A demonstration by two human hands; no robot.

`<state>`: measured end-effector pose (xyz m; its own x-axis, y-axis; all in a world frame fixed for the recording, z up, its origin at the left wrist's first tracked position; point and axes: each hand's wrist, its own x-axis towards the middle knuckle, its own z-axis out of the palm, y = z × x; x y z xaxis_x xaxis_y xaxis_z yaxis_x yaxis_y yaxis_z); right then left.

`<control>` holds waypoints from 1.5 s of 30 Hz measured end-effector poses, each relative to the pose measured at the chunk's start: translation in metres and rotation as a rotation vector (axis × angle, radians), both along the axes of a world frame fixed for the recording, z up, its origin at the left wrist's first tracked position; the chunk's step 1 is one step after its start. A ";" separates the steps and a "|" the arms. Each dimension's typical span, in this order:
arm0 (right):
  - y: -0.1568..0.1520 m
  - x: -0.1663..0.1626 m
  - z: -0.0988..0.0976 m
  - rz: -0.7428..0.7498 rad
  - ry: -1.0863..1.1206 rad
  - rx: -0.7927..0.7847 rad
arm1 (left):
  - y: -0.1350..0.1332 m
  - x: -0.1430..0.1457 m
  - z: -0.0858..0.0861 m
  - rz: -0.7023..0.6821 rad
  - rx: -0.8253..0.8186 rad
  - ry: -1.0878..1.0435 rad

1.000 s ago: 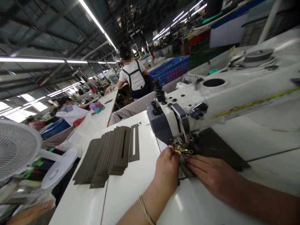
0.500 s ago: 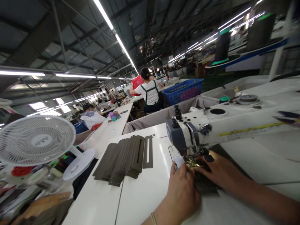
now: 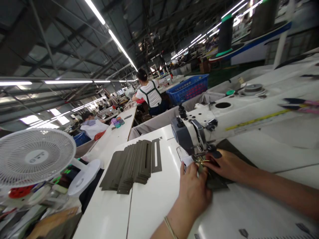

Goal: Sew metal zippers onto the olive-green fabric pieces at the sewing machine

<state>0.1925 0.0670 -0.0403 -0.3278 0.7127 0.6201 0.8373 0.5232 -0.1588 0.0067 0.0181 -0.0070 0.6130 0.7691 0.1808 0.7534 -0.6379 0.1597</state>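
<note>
My left hand [image 3: 194, 189] lies with fingers together on a dark olive fabric piece [image 3: 218, 182] at the needle of a white sewing machine [image 3: 224, 122]. My right hand [image 3: 228, 164] presses flat on the same piece from the right, just under the presser foot [image 3: 203, 158]. Both hands rest on the fabric, fingertips close to the needle. A fanned stack of similar olive slotted pieces [image 3: 132, 166] lies on the white table [image 3: 149, 205] to the left of my hands.
A white desk fan [image 3: 35, 156] stands at the table's left edge over a cluttered bin. Dark thread cones [image 3: 225, 31] stand behind the machine. A blue crate [image 3: 189, 88] and two seated co-workers are at tables further back.
The view has swung up and back, bringing the fan into sight. My hands have stayed at the needle, the left one sliding onto the fabric beside the right.
</note>
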 end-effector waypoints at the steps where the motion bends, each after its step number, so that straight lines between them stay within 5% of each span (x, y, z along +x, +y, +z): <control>1: -0.001 0.000 0.000 -0.016 0.016 -0.028 | 0.001 0.000 0.000 -0.003 0.003 0.009; 7: 0.004 -0.001 -0.001 -0.161 0.087 -0.233 | 0.003 0.003 0.003 -0.024 0.016 0.055; 14: 0.007 0.006 0.009 -0.159 0.064 -0.474 | 0.005 0.005 0.005 -0.039 0.027 0.079; 28: -0.002 -0.026 0.033 -0.436 -0.027 -0.521 | 0.007 0.008 0.003 -0.057 0.037 0.101; 33: -0.013 -0.015 0.035 -0.342 -0.023 -0.473 | 0.005 0.004 -0.002 -0.071 0.068 0.049; 39: -0.063 0.008 0.009 0.220 -0.011 -0.030 | 0.011 -0.011 -0.007 -0.152 0.141 -0.151; 45: -0.066 0.001 0.005 0.224 -0.138 0.127 | 0.017 -0.010 0.000 -0.248 0.284 -0.055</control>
<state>0.1937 0.0012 -0.0355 -0.5558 0.5330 0.6380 0.7081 0.7056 0.0273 -0.0037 0.0356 -0.0071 0.7579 0.5131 0.4030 0.5655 -0.8246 -0.0137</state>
